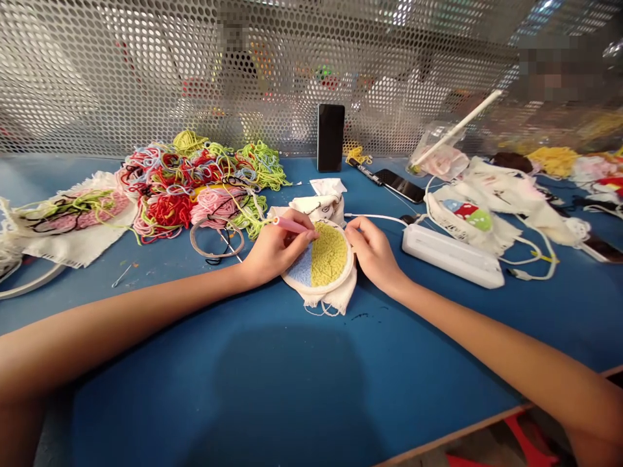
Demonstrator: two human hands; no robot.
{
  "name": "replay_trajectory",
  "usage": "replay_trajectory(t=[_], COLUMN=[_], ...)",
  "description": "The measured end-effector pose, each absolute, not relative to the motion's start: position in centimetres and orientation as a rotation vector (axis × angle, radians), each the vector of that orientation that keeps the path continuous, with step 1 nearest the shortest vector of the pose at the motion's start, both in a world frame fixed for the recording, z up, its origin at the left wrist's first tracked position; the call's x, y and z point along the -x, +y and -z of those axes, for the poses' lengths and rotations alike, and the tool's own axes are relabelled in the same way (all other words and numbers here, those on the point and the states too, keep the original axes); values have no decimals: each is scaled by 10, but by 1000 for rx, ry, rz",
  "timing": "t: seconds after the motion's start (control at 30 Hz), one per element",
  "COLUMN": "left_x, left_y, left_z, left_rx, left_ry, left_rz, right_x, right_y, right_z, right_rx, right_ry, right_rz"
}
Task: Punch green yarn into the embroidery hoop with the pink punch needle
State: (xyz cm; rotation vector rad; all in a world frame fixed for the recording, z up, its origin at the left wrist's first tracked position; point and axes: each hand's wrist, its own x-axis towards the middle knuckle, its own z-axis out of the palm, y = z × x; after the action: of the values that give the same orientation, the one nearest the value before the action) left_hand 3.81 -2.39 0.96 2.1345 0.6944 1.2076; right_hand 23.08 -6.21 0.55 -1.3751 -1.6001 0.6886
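Note:
My left hand [272,250] is closed around a pink punch needle [291,224], its tip down at the fabric near the top of the looped yarn. An embroidery hoop [325,290] holds the cloth, which has a yellow-green yarn patch [331,256] on the right and a light blue one [300,268] on the left. My right hand [372,250] pinches the hoop's right rim, with the fingertips partly hidden behind it. Loose white cloth [318,206] bunches beyond the hoop, and a frayed edge hangs out at the near side.
A tangled heap of coloured yarn [195,188] lies to the left, beside an empty hoop [193,241]. A phone [331,137] stands upright against the perforated metal screen [146,78]. On the right are a white power strip [452,257], a second phone [400,186] and other cloth pieces [506,185].

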Motion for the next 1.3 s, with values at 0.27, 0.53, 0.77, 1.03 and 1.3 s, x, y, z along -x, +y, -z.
replay_trajectory(t=[0.27, 0.53, 0.77, 1.03, 1.3], left_x=[-35, -34, -33, -34, -33], left_y=[-24, -25, -24, -25, -23], left_z=[-6, -4, 0, -1, 1], left_rx=[-1973, -1823, -1656, -1629, -1673], left_ry=[717, 687, 654, 632, 616], left_rz=[-1233, -1272, -1326, -1366, -1337], right_x=[-231, -231, -233, -234, -234], right_y=[-63, -61, -61, -60, -60], right_z=[-2, -3, -1, -1, -2], right_rx=[1468, 1483, 1490, 1493, 1494], right_ry=[-1597, -1600, -1603, -1609, -1624], right_rz=[-669, -686, -670, -667, -654])
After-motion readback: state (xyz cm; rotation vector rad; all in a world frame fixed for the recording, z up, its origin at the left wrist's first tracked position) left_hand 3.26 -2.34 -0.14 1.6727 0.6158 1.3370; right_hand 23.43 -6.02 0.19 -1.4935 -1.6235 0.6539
